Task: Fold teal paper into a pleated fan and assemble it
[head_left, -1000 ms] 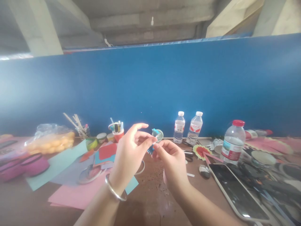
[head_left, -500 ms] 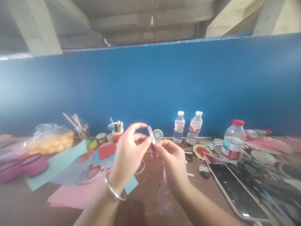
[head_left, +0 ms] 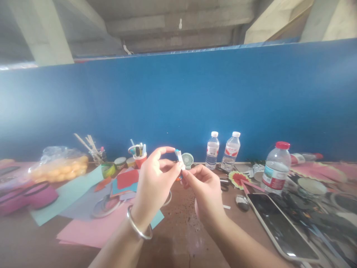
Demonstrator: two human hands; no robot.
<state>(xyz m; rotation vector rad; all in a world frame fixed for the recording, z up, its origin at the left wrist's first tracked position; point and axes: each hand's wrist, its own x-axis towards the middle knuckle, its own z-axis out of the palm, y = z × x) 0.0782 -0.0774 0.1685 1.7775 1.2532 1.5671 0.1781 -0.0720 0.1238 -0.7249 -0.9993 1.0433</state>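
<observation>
A small white strip with a blue end [head_left: 179, 155] is held up above the table, in front of a pale green round fan [head_left: 187, 160]. My left hand [head_left: 156, 178], with a silver bangle on its wrist, pinches the strip between thumb and fingers. Just to the right, my right hand [head_left: 205, 191] grips the strip's lower end with thumb and forefinger. The two hands meet at the fingertips, which hide part of the strip.
Coloured paper [head_left: 83, 230] and a bag of orange balls [head_left: 60, 167] lie left. A cup of tools [head_left: 140, 160] stands behind. To the right are a phone [head_left: 281, 225], a red-capped bottle [head_left: 276, 167], two smaller bottles and a paper flower [head_left: 239, 180].
The white strip now looks wider and split at its top, and less of its lower part shows. Both hands have shifted very slightly to the right.
</observation>
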